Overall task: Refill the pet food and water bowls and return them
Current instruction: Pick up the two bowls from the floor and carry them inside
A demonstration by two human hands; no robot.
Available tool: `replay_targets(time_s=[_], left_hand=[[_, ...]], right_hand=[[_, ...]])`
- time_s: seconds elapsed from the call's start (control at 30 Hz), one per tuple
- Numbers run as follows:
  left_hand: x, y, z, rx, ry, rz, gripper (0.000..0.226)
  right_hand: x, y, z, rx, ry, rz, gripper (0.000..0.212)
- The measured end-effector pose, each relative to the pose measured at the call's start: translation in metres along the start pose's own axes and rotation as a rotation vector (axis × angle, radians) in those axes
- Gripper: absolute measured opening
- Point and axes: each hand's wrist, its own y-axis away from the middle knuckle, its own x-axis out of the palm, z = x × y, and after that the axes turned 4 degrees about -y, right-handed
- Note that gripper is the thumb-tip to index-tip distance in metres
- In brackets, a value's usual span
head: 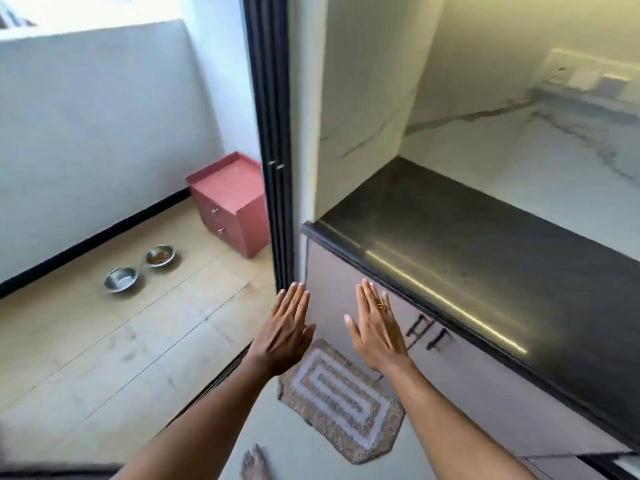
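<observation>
Two steel pet bowls stand side by side on the tan balcony floor at the left. The nearer bowl (121,279) looks bare inside, though I cannot tell if it holds water. The farther bowl (161,255) holds some brown food. My left hand (285,332) and my right hand (375,329) are both stretched out flat in mid-air, fingers straight, palms down, holding nothing. They hover in front of the door frame and the cabinet, well to the right of the bowls.
A black sliding-door frame (273,133) divides the balcony from the kitchen. A pink two-drawer cabinet (232,202) stands behind the bowls. A dark countertop (485,251) over grey cupboards fills the right. A patterned mat (341,398) lies on the floor below my hands.
</observation>
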Motion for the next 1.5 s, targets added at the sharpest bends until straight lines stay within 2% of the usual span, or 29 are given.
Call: replay_targets(time_s=[0.23,0.37,0.67,1.03,1.2,1.5], left_hand=[[0.014,0.044,0.117,-0.19,-0.032,0.069,0.07],[0.015,0.065,0.19,-0.367,0.053,0.102,0.067],[0.006,0.094,0.323,-0.678,0.078,0.075,0.058],[-0.008,0.049,0.468,-0.883,0.04,0.14,0.057],[-0.024,0.023,0.53,-1.015,0.047,0.141,0.055],[-0.026,0.011,0.643,-1.053,0.074,0.194,0.055]], right_hand=[[0.058,-0.077,0.111,-0.213,-0.02,0.177,0.071],[0.085,-0.124,0.167,-0.299,-0.046,0.22,0.068],[0.126,-0.236,0.267,-0.442,-0.045,0.304,0.065],[0.173,-0.41,0.373,-0.542,-0.046,0.501,0.062],[0.186,-0.489,0.414,-0.574,-0.031,0.539,0.06],[0.218,-0.58,0.495,-0.559,0.024,0.583,0.059]])
